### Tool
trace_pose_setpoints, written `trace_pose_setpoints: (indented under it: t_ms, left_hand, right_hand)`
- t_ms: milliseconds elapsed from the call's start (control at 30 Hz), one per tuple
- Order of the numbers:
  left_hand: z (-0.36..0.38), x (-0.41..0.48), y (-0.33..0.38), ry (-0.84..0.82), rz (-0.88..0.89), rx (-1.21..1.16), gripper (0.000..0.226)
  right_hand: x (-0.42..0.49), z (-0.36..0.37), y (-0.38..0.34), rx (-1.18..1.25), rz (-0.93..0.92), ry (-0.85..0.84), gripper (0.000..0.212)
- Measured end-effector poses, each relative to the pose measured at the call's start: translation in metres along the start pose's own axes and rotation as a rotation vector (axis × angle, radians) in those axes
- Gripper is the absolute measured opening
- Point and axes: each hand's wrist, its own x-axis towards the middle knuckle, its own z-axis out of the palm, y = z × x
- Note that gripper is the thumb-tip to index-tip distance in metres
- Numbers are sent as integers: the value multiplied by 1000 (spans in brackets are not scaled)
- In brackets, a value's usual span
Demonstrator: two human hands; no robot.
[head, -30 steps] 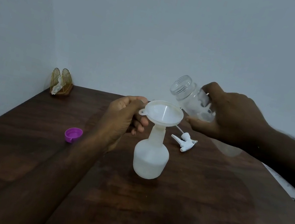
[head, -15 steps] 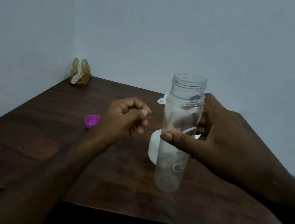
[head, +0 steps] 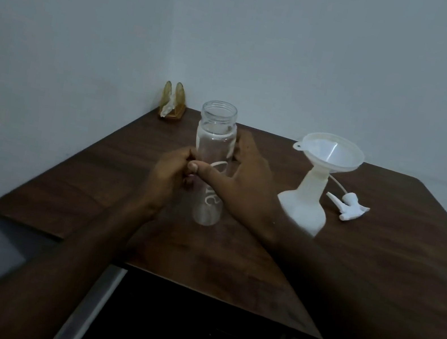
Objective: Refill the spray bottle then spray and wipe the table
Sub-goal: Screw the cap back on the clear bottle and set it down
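A clear, empty bottle (head: 218, 126) without a cap stands upright on the dark wooden table (head: 377, 271). My right hand (head: 246, 185) grips it, thumb in front and fingers behind. My left hand (head: 169, 174) is just left of the bottle with its fingers curled around a small purple cap (head: 190, 176), of which only a sliver shows. To the right stands the white spray bottle (head: 303, 207), holding liquid, with a white funnel (head: 331, 152) in its neck. Its trigger spray head (head: 350, 206) with tube lies on the table behind it.
A golden napkin holder (head: 173, 102) sits in the far left corner against the wall. The walls close in the table at the back and left. The table's near edge and a dark gap below it lie under my forearms.
The clear bottle went from tilted over the funnel to upright on the table at the left. My left hand left the funnel and closed over the purple cap. The view swung left.
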Motion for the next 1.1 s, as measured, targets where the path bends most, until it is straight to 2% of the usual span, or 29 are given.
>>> trace_pose_setpoints:
  t_ms: [67,167,267,333,433,600,767,933,1000,1100]
  left_hand:
    - [-12,0,-13,-63,8,16,27]
    - [-18,-2,-29,-166,-8,142,35]
    - [-12,-3,-31,-82,35,335,42]
    - [-24,2,-40,17,75,328,41]
    - [-25,4,-45,49,110,271,45]
    - [-31,8,-48,109,83,317,51]
    - [-29,4,-53,126,103,324,54]
    - [-28,3,-63,116,76,321,74]
    - [-28,3,-63,107,73,323,72]
    - [-27,4,-64,97,58,327,65]
  right_hand:
    - [8,13,7,15,21,-3,52]
    - [18,27,15,58,52,12,46]
    - [20,28,18,91,69,8,48]
    - [27,40,23,143,109,-116,57]
    - [18,28,41,223,239,-160,70]
    - [22,37,70,76,383,-97,53]
    - [40,64,91,-67,415,-156,69]
    - [57,80,94,-91,391,-249,75]
    - [60,84,94,-122,359,-246,66]
    - [59,88,93,-154,313,-167,40]
